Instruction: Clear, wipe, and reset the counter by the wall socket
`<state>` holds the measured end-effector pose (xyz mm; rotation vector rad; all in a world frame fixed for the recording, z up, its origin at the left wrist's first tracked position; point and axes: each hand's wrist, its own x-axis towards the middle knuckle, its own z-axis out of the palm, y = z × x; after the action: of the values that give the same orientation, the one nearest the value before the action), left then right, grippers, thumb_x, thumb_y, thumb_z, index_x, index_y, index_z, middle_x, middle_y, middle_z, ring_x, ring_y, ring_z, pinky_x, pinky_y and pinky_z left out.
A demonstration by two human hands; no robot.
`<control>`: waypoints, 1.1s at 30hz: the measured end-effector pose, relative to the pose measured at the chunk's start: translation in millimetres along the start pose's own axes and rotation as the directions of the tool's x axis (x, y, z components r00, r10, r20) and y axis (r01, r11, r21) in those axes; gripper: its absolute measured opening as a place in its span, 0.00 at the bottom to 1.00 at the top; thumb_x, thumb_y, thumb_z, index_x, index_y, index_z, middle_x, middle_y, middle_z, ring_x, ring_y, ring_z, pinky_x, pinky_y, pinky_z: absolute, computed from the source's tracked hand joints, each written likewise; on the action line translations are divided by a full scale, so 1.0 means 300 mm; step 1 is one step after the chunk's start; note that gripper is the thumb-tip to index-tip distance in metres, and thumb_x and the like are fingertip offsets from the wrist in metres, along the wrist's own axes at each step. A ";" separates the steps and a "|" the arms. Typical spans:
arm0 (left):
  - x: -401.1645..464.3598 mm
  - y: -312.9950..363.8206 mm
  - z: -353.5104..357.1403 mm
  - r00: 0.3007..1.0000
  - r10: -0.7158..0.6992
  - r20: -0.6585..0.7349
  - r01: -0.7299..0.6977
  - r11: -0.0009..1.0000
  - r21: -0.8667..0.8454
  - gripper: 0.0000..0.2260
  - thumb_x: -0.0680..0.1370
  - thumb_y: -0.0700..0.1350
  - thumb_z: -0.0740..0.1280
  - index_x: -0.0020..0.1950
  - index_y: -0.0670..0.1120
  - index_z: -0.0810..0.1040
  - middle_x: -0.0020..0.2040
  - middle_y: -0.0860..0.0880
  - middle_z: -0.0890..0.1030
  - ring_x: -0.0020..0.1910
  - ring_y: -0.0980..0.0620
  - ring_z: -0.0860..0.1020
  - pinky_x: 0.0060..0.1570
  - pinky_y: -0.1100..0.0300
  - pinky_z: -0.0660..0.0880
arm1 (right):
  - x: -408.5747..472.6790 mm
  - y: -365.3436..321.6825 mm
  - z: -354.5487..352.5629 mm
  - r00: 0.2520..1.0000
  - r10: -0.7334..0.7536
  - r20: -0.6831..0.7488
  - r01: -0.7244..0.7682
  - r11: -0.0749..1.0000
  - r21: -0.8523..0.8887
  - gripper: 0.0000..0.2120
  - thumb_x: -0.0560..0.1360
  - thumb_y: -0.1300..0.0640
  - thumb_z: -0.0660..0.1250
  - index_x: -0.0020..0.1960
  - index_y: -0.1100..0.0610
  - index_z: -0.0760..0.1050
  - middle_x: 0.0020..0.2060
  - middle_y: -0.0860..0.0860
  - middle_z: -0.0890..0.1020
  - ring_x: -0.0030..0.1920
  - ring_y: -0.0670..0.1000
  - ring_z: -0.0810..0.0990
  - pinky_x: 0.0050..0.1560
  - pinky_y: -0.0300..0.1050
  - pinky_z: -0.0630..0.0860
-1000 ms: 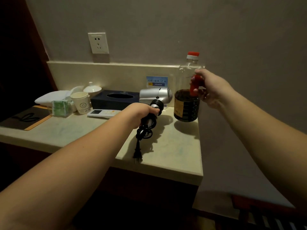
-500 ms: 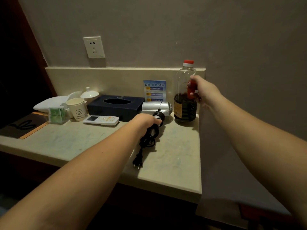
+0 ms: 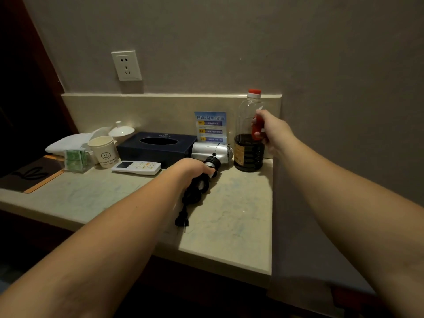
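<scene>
Left hand gripped the hair dryer handle; right hand curled round the oil bottle handle. Both sat at the tabletop rear, probably being reset.

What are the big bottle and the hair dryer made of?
The bottle looks like clear plastic: you see through its top half to the wall, with dark liquid below and a red cap. The hair dryer has a shiny silver body, likely painted plastic or metal, and a black handle.
</scene>
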<state>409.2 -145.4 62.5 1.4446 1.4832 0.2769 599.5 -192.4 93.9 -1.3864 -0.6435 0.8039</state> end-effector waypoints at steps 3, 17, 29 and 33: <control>0.010 0.007 -0.004 1.000 0.001 0.001 -0.001 0.999 0.040 0.26 0.75 0.47 0.73 0.70 0.42 0.70 0.58 0.40 0.79 0.55 0.41 0.79 0.61 0.47 0.75 | 0.011 0.004 0.003 1.000 -0.009 0.012 0.010 0.999 -0.032 0.13 0.75 0.45 0.65 0.43 0.54 0.79 0.39 0.48 0.80 0.30 0.45 0.72 0.35 0.37 0.69; 0.043 0.017 0.000 0.999 0.046 -0.026 -0.039 0.974 0.223 0.27 0.77 0.50 0.70 0.71 0.41 0.68 0.61 0.42 0.78 0.59 0.44 0.78 0.63 0.52 0.73 | 0.012 0.000 -0.001 1.000 0.011 0.014 -0.009 0.987 -0.158 0.15 0.74 0.41 0.63 0.44 0.51 0.80 0.44 0.47 0.82 0.38 0.47 0.74 0.44 0.43 0.69; 0.049 -0.120 -0.075 0.978 0.208 0.002 -0.208 0.976 0.071 0.29 0.71 0.59 0.74 0.64 0.44 0.74 0.51 0.48 0.79 0.50 0.48 0.77 0.57 0.53 0.75 | -0.061 0.028 -0.024 0.993 -0.105 -0.047 0.087 0.954 -0.286 0.27 0.78 0.44 0.62 0.69 0.60 0.66 0.57 0.51 0.75 0.56 0.51 0.75 0.56 0.47 0.69; 0.026 -0.164 -0.120 0.963 0.269 -0.014 -0.267 0.961 0.068 0.27 0.73 0.60 0.71 0.64 0.43 0.75 0.54 0.47 0.77 0.52 0.46 0.76 0.55 0.53 0.73 | -0.117 0.058 -0.007 0.977 -0.190 -0.100 0.135 0.905 -0.404 0.22 0.78 0.46 0.62 0.67 0.57 0.69 0.59 0.52 0.77 0.56 0.52 0.77 0.49 0.46 0.70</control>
<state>353.2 -135.0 39.2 1.7032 1.3234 0.4146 578.6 -222.0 78.7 -1.7120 -0.8336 0.4509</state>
